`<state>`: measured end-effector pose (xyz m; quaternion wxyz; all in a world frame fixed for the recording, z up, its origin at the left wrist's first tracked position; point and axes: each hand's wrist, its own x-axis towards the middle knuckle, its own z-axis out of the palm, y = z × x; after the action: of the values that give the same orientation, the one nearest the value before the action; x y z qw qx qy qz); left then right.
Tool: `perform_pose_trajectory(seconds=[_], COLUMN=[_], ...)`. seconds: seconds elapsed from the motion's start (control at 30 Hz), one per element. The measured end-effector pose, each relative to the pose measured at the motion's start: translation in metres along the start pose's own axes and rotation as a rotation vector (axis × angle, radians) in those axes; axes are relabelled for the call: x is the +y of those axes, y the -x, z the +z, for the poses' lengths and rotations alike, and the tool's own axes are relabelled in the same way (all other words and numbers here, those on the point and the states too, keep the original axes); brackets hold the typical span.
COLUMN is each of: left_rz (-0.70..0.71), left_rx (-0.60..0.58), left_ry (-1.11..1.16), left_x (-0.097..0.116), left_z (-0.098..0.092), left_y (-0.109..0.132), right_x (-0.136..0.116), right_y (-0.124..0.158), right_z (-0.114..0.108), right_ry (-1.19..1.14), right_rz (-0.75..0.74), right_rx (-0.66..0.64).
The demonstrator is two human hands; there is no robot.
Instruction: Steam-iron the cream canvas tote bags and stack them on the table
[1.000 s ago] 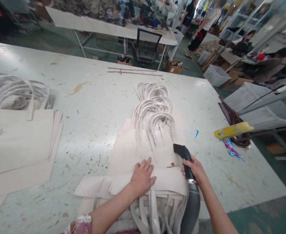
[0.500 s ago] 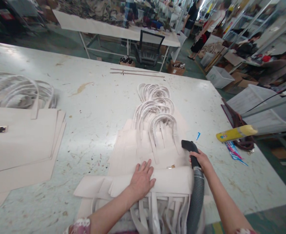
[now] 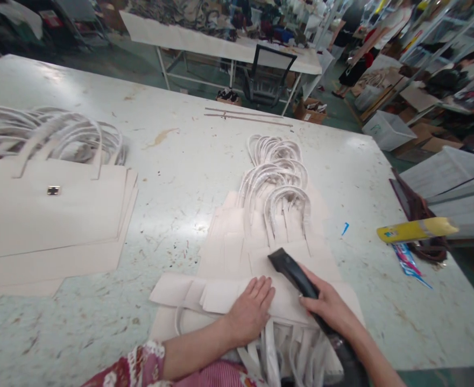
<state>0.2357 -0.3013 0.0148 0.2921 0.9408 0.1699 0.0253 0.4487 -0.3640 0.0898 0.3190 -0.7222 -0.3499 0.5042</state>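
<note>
Black nozzle (image 3: 297, 277) over cream panels (image 3: 224, 236)

So the right hand (image 3: 331, 306) is wrapped round the nozzle, slim and flat-tipped. Left hand (image 3: 252, 312) lies flat, gripping nothing, on smooth panels stacked on the bench (image 3: 172, 193). Looped handles (image 3: 268, 217) look kinda greyish.

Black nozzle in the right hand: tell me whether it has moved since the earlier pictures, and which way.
Yes: the black nozzle has moved left, farther from the blue scrap on the table and nearer the left hand.

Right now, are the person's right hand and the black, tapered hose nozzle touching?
Touching: the head view shows the right hand wrapped around the nozzle.
</note>
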Motion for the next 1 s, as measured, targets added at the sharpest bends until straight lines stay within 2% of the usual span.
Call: perform_pose_trajectory(seconds=[0.1,0.2,0.27,0.33,0.43,0.53,0.67,0.8,0.9,1.0], left_rz=[-0.006,-0.058,-0.132,-0.267,-0.531,-0.650,-0.718,-0.670,-0.596,-0.535], left_rx=[0.069,0.169,0.252,0.356,0.416,0.295,0.096,-0.054,-0.092,-0.131], left_ry=[0.123,0.286,0.396,0.445,0.341,0.218,0.176,0.145,0.124,0.123], left_x=[-0.003,-0.006,-0.009,-0.015,-0.031,-0.045,-0.046,-0.043,-0.051,-0.065], left_z=[-0.001,0.001,0.000,-0.004,-0.013,-0.020,-0.019,-0.017,-0.021,-0.028], left_y=[0.003,0.003,0.001,-0.006,-0.026,-0.050,-0.068,-0.063,-0.048,-0.027], right_x=[-0.007,-0.018,-0.022,-0.019,0.009,0.052,0.091,0.094,0.087,0.081], right_y=[-0.021,-0.042,-0.043,-0.032,-0.005,0.012,0.008,0.005,0.011,0.017], right_z=[0.055,0.084,0.085,0.071,0.041,0.023,0.030,0.046,0.062,0.088], right_ry=[0.107,0.213,0.193,0.104,-0.004,-0.092,-0.259,-0.368,-0.353,-0.276], right_rz=[-0.120,-0.128,-0.143,-0.181,-0.133,0.020,0.075,0.063,0.056,0.027], right_rx=[-0.073,-0.063,-0.005,0.099,0.344,0.550,0.594,0.608,0.628,0.675])
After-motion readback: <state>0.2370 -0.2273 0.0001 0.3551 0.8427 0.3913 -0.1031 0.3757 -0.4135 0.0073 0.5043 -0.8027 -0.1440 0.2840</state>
